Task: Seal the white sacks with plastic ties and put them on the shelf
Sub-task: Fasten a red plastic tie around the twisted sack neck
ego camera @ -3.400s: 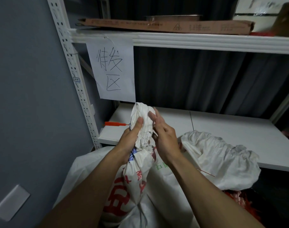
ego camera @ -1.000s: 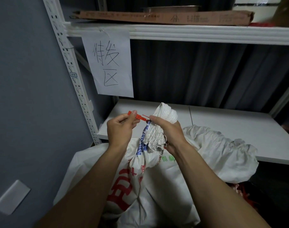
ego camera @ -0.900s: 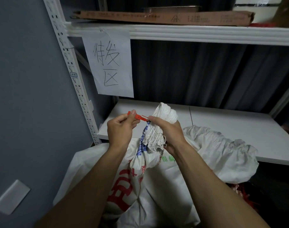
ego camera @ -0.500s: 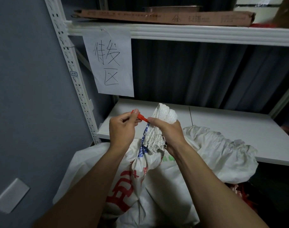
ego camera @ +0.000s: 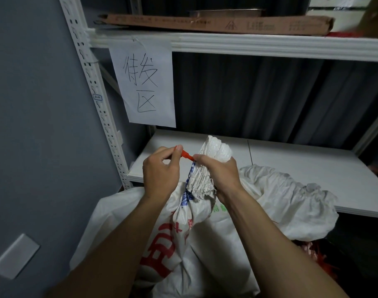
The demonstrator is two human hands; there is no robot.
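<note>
Compared with the frame half a second before, the left hand (ego camera: 160,175) sits slightly higher and its pinch on the red plastic tie (ego camera: 187,155) has slid nearer the sack's neck. The right hand (ego camera: 220,174) is clenched around the bunched neck of the printed white sack (ego camera: 183,222), thumb meeting the tie. This sack stands in front of the lower shelf (ego camera: 302,168); a second white sack (ego camera: 291,203) slumps against that shelf's edge. Contents are hidden.

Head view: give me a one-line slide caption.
Left hand pinches a red plastic tie while right hand grips the white sack's bunched neck before the shelf.
</note>
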